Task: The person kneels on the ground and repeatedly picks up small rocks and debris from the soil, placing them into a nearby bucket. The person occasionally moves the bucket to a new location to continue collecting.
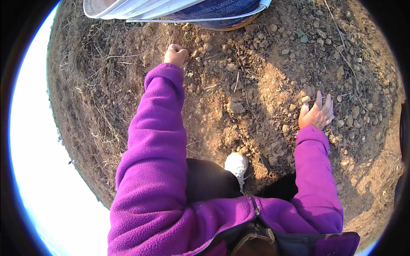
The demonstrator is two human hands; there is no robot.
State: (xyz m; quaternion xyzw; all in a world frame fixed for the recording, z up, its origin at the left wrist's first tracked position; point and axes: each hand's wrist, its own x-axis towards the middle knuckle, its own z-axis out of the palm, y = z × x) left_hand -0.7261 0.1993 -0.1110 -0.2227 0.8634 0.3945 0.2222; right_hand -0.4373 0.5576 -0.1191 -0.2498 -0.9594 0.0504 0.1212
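Observation:
My left hand [176, 55], at the end of a purple fleece sleeve, is curled over the soil below the bucket; whether its fingers hold anything is hidden. Out to the right, my right hand [317, 112] is spread low over the ground, fingers apart. A small tan lump [306, 99], perhaps a peanut pod or a clod, lies at its thumb tip. Similar small lumps and clods [235, 107] are strewn across the brown soil. A blue plastic bucket [217, 14] with a white rim and a wire handle is at the top, partly cut off.
A white shoe [236, 166] rests on the soil between my dark-trousered knees. Dry stalks and straw [105, 118] cover the ground at the left. A thin long stem [341, 38] lies at the upper right, near a small green leaf [301, 35].

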